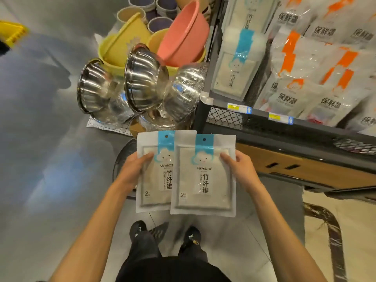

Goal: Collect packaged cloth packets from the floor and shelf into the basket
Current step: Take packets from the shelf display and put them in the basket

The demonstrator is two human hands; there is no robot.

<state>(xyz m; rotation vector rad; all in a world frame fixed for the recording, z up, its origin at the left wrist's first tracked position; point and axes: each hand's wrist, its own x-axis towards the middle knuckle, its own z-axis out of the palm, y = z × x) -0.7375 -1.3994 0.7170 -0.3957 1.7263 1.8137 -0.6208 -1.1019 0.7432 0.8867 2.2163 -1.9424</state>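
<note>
The left grip pinches one cloth packet by its edge. The right grip pinches a second packet, lying partly over the first. Above the right grip, more shelf packets wait on the shelf. Both held ones are not in any basket yet, I think

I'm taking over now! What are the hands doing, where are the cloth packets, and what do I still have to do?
Left hand: grips the left packet by its edge.
Right hand: grips the right packet, which overlaps the left one.
Shelf packets: same kind, on the shelf.
Dark rim under the left hand: maybe the basket, cannot tell.
Done: two packets in hand.
Left: drop both in the basket, then collect the rest.
</note>
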